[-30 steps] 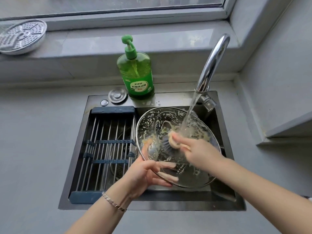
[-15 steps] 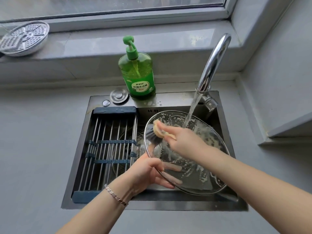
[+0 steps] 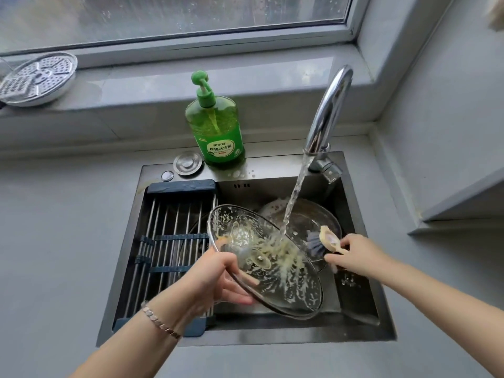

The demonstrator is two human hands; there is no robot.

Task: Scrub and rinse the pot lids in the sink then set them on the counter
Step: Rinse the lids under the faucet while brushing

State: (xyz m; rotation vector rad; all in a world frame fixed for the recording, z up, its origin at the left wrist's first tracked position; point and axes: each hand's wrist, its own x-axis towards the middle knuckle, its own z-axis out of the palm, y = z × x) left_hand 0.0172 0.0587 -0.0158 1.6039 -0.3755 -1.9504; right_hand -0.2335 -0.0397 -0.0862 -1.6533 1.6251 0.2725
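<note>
Counter: a plain grey worktop (image 3: 54,241) surrounds the basin on all sides.
Sink: a rectangular stainless-steel sink (image 3: 272,338) is set into the worktop below a grey window sill (image 3: 163,88).
Rack: a roll-up drying rack of steel rods with dark blue end bars (image 3: 169,241) covers the left half of the sink.
Held lid: a round clear glass pot lid with a steel rim (image 3: 286,282) is held tilted over the middle of the sink, streaked with yellowish foam.
Second lid: another round glass lid (image 3: 308,216) lies lower in the sink, behind and to the right of the held one.
Faucet: a curved chrome faucet (image 3: 330,110) stands at the back right corner, and its stream of water (image 3: 296,192) lands on the upper edge of the held lid.
Left hand: the left hand (image 3: 210,282) grips the held lid at its near-left rim, thumb on top, fingers showing through the glass beneath.
Right hand: the right hand (image 3: 357,255) pinches the handle of the brush, off to the right of the held lid.
Soap: a green pump bottle of dish soap (image 3: 215,132) stands on the back ledge of the sink.
Steamer plate: a perforated round metal plate (image 3: 38,77) rests on the sill at far left.
Brush: a dish brush with a pale wooden handle and grey bristles (image 3: 324,240) hangs over the second lid, bristles just beside the held lid's right rim; contact cannot be told.
Cap: a round steel cap (image 3: 188,162) sits left of the soap bottle.
Bracelet: a rose-gold link bracelet (image 3: 161,323) circles the left wrist.
</note>
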